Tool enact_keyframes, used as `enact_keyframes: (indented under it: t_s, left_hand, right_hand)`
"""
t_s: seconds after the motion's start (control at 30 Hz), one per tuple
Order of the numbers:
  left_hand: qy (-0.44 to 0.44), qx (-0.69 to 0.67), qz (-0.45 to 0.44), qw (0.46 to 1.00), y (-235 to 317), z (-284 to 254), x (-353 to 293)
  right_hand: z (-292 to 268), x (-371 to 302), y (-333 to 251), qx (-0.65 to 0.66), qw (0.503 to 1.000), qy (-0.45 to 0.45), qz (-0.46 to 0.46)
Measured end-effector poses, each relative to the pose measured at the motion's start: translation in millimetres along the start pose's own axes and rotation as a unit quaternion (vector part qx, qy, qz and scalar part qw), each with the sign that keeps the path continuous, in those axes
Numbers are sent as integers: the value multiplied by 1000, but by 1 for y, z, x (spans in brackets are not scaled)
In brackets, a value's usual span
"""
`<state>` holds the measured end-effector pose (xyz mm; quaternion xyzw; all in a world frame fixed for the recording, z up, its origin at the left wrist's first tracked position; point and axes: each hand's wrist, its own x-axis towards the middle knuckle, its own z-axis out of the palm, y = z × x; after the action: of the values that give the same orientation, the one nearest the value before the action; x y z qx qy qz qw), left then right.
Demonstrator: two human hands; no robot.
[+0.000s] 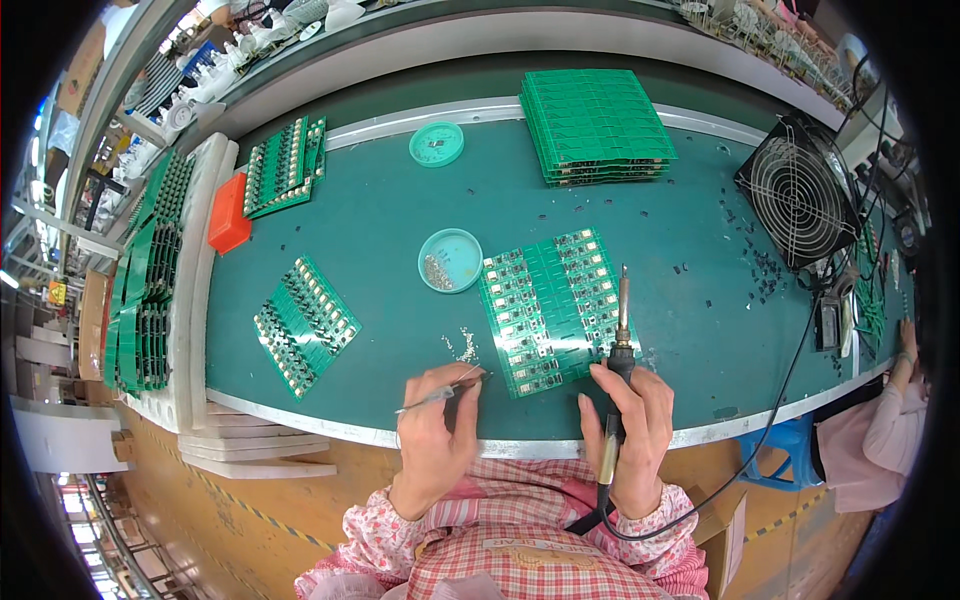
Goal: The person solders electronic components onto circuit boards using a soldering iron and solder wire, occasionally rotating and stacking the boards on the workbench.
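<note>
Fingers: left (pixel 437 420) pinching tweezers (pixel 440 394) | right (pixel 628 415) wrapped round soldering iron (pixel 619 345)

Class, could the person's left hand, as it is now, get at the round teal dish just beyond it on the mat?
Probably yes. The left hand holds tweezers and the teal dish lies straight ahead of it; only a few small loose parts lie between, nothing tall.

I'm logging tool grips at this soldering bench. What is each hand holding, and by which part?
The left hand pinches metal tweezers around mid-length, tips toward the green circuit board. The right hand grips a soldering iron by its dark handle, tip pointing up.
</note>
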<state>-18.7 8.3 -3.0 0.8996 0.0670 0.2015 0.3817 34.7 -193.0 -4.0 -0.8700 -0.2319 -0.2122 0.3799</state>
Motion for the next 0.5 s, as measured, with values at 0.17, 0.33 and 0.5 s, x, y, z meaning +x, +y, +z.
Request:
enact_keyframes:
  t_s: [0.17, 0.33, 0.5]
  left_hand:
    - [-4, 19, 23, 1000, 0, -1, 3]
    - [2, 7, 8, 1000, 0, 0, 3]
    - [10, -4, -5, 1000, -2, 1, 3]
  right_hand:
    - [1, 1, 1, 2, 1000, 2, -4]
    - [1, 1, 1, -4, 1000, -2, -1]
    - [2, 1, 2, 2, 1000, -4, 1]
